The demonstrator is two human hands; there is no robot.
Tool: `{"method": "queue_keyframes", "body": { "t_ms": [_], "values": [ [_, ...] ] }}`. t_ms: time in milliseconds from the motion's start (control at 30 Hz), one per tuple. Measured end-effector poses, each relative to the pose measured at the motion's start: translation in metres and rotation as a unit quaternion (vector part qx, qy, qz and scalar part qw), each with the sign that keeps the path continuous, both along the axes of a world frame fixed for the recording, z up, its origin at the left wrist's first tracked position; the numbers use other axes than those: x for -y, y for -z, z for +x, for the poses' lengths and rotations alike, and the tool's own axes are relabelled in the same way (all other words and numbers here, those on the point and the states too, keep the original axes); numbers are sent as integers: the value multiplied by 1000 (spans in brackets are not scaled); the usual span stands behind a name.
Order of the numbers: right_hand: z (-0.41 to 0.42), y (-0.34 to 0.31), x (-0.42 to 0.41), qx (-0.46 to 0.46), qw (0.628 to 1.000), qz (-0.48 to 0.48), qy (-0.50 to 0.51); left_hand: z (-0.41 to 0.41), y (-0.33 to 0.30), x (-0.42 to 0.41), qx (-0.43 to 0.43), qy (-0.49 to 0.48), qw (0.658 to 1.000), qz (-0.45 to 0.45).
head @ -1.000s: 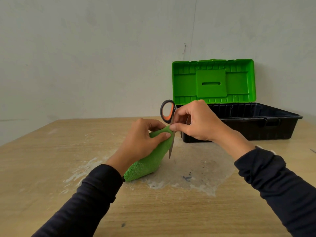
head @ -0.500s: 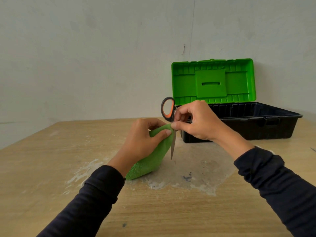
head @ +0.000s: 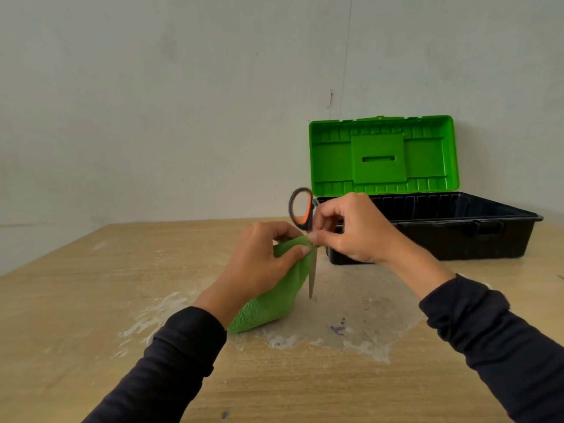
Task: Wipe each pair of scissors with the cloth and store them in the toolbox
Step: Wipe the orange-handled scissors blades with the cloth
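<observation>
Upright over the middle of the desk (head: 91, 300), the scissors (head: 310, 270) point tip-down, pinched just below their orange-and-black handle by the right hand (head: 354, 230). Beside them the left hand (head: 259, 261) grips the green cloth (head: 274, 297), pressing it against the blade. Behind, toward the desk's far right edge, stands the toolbox (head: 457, 236) with its green lid raised.

Toolbox (head: 451, 236) interior hidden from view

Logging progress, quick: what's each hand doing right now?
Left hand: grips the green cloth.
Right hand: pinches the scissors, blades down.
</observation>
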State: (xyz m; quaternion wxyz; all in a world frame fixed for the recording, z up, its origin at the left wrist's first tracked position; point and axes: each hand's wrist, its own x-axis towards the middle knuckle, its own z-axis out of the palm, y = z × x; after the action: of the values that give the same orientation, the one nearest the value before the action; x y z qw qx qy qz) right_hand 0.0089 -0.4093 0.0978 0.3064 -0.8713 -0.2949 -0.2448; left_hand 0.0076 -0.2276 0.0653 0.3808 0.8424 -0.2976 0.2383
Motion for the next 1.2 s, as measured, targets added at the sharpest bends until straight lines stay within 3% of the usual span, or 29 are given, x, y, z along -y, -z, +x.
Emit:
{"method": "queue_keyframes", "body": {
  "t_ms": [200, 500, 667, 800, 1033, 1200],
  "values": [
    [2, -2, 6, -17, 999, 44, -2, 3, -1, -4, -4, 5, 1000, -11],
    [6, -21, 58, -5, 991, 133, 27, 14, -2, -23, -35, -42, 994, -99],
    [7, -18, 59, -16, 997, 47, 54, 8, -4, -15, -11, -38, 991, -129],
    [5, -13, 36, -6, 999, -12, 53, 6, -2, -11, -11, -37, 992, -124],
    [-2, -4, 2, 36, 999, -26, 14, 4, 5, -1, -7, -27, 997, -72],
    [-5, -12, 12, 19, 999, 18, 21, 4, 1, -4, 14, -23, 1000, -13]
  ]
}}
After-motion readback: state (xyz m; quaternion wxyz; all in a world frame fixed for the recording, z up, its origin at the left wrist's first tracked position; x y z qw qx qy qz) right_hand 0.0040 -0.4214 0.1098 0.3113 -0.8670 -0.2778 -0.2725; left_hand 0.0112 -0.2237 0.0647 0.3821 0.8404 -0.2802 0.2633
